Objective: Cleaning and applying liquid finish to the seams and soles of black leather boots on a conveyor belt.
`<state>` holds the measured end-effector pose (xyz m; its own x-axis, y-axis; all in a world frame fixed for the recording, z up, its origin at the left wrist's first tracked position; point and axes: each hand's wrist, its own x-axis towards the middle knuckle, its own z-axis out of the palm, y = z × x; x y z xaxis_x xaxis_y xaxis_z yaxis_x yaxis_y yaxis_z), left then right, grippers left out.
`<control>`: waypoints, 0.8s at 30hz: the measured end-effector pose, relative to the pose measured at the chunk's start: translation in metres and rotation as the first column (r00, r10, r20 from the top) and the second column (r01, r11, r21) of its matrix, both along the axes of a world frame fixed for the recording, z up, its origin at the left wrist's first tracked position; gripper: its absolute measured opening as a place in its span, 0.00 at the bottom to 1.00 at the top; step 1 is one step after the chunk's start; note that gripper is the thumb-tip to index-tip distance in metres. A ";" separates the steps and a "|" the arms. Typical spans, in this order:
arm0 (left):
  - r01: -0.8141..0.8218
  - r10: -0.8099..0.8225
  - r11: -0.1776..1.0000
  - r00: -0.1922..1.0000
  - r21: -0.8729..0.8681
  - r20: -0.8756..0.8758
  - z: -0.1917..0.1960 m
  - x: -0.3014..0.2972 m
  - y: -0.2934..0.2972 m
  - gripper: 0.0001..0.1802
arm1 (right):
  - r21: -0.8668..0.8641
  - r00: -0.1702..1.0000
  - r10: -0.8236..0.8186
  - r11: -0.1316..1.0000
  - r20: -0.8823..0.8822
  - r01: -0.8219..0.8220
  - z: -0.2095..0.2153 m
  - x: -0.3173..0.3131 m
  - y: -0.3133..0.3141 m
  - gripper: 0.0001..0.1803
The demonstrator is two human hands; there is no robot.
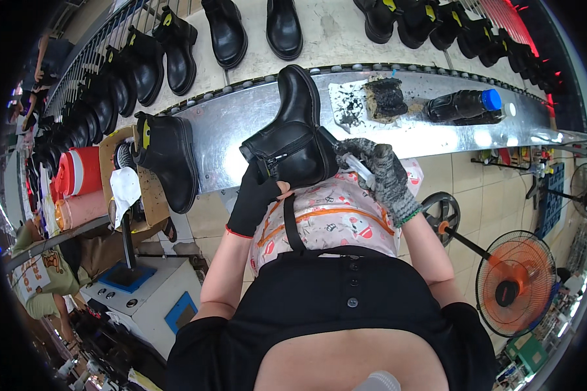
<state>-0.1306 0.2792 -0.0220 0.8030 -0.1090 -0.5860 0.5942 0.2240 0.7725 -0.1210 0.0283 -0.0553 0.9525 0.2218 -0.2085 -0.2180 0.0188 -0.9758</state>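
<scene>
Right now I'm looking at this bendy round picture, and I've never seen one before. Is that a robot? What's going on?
No robot here! A person is working with two gloved hands. There is just one picture, taken by a wide camera on the person's head, looking down. Its lens makes straight edges bend.

The black-gloved left hand holds a shiny black ankle boot with a zip. The grey-speckled, gloved right hand holds a slim pale object, too unclear to name.

On the long silvery metal bench lie a white sheet with black smudges, a rough blackened block and a dark bottle with a blue cap. Beyond are more black boots.
</scene>
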 end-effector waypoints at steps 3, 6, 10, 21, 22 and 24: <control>0.024 -0.023 1.000 0.999 0.013 -0.022 -0.003 -0.001 -0.003 0.27 | -0.056 0.997 -0.002 0.998 0.074 0.006 -0.010 -0.005 -0.014 0.18; -0.009 0.008 0.999 1.000 -0.049 -0.023 -0.006 -0.003 -0.005 0.27 | 0.383 0.844 0.045 0.903 -0.535 0.194 0.020 0.001 -0.028 0.17; 0.018 -0.018 1.000 1.000 -0.026 -0.022 0.002 0.002 -0.016 0.26 | -0.284 0.976 0.203 0.943 0.072 -0.175 0.022 -0.010 -0.042 0.17; -0.058 0.044 0.988 0.994 -0.140 -0.103 0.001 0.008 -0.025 0.27 | -0.410 0.981 0.194 0.895 0.005 -0.175 0.085 -0.039 -0.042 0.20; -0.095 0.077 0.979 0.991 -0.179 -0.109 0.004 0.010 -0.026 0.27 | -0.415 0.981 0.196 0.893 0.007 -0.175 0.084 -0.042 -0.042 0.20; -0.134 0.110 0.966 0.987 -0.221 -0.115 0.004 0.011 -0.027 0.27 | -0.455 0.973 0.214 0.877 0.084 -0.153 0.080 -0.047 -0.043 0.16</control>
